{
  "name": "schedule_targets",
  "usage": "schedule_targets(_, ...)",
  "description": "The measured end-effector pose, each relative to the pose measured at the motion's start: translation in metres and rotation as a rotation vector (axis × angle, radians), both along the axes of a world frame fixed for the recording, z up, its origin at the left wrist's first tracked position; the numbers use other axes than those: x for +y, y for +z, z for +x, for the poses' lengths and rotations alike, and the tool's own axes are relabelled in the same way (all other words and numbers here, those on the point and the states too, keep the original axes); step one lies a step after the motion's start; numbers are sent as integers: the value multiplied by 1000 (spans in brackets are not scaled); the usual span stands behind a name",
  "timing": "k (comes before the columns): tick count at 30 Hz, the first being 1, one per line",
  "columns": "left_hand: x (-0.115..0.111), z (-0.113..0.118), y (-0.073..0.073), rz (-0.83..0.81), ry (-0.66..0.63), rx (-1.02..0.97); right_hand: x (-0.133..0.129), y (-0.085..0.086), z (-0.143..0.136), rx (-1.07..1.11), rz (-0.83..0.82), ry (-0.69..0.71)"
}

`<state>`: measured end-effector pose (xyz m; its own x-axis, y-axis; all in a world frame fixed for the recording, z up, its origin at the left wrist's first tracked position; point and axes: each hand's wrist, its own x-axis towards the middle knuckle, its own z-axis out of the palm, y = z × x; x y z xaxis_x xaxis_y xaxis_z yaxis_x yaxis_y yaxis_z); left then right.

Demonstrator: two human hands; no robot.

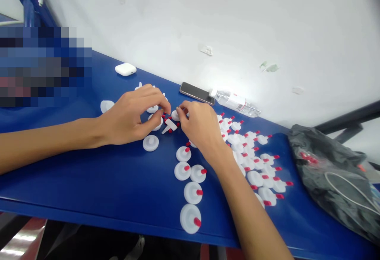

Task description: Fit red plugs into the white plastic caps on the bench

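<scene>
Left hand (pixel 130 113) had its grip loose, nothing in it. Right hand (pixel 203 125) was at a white disc (pixel 175 115) on the near left of the phone (pixel 196 93); couldn't tell if it was pinched. A careless right forearm (pixel 237 188) could've scattered the red-tipped discs (pixel 255 178) right of the phone, imo. Blue desk (pixel 103 181), scuffed white wall (pixel 166 22) behind the phone.

Beyond the right hand (pixel 202 123), a clear plastic bottle (pixel 251 111) wore a red-striped white label (pixel 236 101); near that hand, round white plastic discs (pixel 190 193) bore red tubular tips (pixel 199 192) against the blue table (pixel 103 181).
</scene>
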<state>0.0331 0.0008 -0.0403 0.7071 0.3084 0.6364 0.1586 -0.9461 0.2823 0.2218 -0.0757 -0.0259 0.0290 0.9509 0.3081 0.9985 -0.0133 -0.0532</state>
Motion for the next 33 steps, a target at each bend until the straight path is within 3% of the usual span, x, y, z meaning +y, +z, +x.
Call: schedule_targets(33,-6,0,-4,-30,-100,52,-4,3,-6,11,-63,-5)
